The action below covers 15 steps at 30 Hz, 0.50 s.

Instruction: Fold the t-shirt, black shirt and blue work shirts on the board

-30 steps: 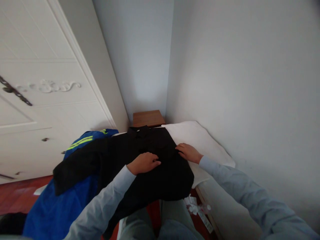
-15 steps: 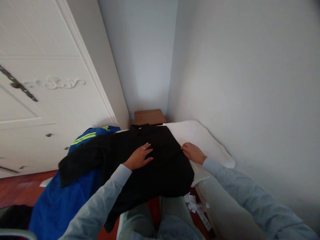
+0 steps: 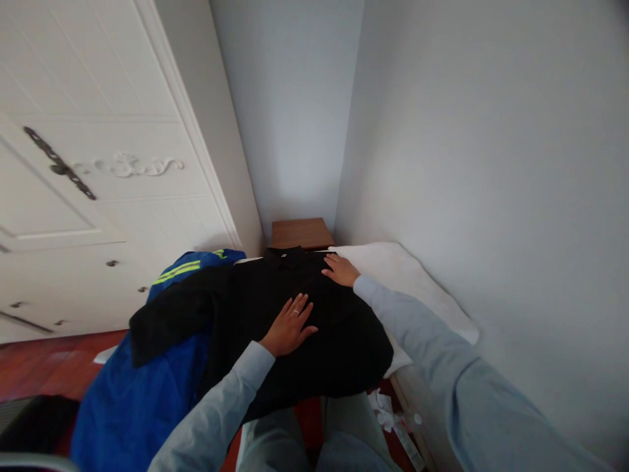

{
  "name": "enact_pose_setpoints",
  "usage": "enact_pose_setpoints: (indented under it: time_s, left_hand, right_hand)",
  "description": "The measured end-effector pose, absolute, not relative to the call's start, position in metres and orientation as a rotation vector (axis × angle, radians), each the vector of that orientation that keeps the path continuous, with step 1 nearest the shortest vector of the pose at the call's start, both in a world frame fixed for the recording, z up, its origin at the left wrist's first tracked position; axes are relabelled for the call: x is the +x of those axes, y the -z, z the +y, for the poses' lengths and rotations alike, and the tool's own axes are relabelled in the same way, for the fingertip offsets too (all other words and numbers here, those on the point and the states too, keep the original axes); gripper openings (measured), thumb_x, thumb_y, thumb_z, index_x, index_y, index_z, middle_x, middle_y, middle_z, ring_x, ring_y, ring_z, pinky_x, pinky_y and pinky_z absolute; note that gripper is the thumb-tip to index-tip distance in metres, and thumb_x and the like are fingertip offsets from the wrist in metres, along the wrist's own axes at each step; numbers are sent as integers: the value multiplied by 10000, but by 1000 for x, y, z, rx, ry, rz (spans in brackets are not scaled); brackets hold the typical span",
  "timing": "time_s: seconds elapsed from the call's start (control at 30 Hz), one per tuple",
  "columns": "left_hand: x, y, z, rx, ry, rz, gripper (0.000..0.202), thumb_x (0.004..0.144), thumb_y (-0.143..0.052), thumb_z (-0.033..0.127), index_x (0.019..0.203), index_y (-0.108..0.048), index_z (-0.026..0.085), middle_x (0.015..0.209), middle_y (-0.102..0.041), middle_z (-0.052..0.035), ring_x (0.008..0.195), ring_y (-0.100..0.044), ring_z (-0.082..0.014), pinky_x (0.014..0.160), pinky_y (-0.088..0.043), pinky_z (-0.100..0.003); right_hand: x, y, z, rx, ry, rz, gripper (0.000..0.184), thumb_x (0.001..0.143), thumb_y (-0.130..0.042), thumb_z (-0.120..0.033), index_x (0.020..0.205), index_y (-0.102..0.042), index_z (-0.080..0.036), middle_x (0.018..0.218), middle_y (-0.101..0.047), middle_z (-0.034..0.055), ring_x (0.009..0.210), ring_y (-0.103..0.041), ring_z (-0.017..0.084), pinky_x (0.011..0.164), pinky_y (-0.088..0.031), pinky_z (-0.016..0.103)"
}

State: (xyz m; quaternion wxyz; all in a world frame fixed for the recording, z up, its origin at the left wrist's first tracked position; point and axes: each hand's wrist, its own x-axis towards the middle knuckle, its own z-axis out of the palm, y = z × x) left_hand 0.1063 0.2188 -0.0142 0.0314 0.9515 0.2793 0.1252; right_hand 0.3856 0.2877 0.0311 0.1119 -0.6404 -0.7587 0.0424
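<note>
A black collared shirt (image 3: pixel 260 308) lies spread in front of me, its collar at the far end and one sleeve stretched out to the left. My left hand (image 3: pixel 289 326), with a ring on one finger, rests flat on the middle of the shirt, fingers spread. Near the shirt's far right edge, my right hand (image 3: pixel 341 270) lies on the cloth with its fingers extended. Under the black sleeve is a blue garment (image 3: pixel 142 400) with yellow-green stripes, hanging down on the left.
A white pillow-like cushion (image 3: pixel 413 275) lies on the right against the wall. Behind the shirt stands a brown wooden surface (image 3: pixel 302 233) in the corner. A white wardrobe (image 3: pixel 122 223) fills the left side. White scraps (image 3: pixel 386 410) lie low on the right.
My right hand has moved from the shirt's right edge up and left onto its far right part. My left hand has slid slightly nearer to me. The view has shifted a little.
</note>
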Motion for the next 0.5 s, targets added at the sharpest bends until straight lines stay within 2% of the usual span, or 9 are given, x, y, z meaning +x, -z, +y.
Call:
enact_pose_setpoints:
  time_s: [0.1,0.17,0.33,0.5]
  left_hand:
    - [105,16,215,2915,-470,905,716,1007,-420,590,1563,-363,142,1668,-224,-210,1559,-138,-334,1222,-280,-550]
    - [106,16,213,2896,-487,941,713,1011,-416,582,1557,-371,125,1665,-227,-221,1557,-149,-339,1220,-285,-553]
    - [109,13,208,2842,-477,1009,551,1023,-432,508,1424,-552,149,1562,-461,-195,1500,-355,-311,1219,-314,-538]
    - [112,7,204,2756,-564,1150,389,1032,-418,382,1287,-647,197,1426,-618,-144,1407,-496,-291,1193,-367,-527]
  right_hand:
    - [382,-16,308,-2080,-121,-2095,532,1025,-453,-424,1457,-497,-116,1577,-429,215,1487,-354,334,1186,-309,519]
    - [383,-5,312,-2135,-121,-2046,558,1038,-405,-428,1479,-456,-91,1584,-401,249,1496,-328,364,1172,-302,570]
    - [391,14,308,-2148,-47,-2031,589,1046,-354,-446,1497,-430,-75,1628,-331,230,1524,-271,336,1210,-242,521]
    - [398,24,310,-2109,2,-2044,612,1043,-320,-478,1500,-434,-87,1618,-355,227,1513,-294,336,1199,-259,529]
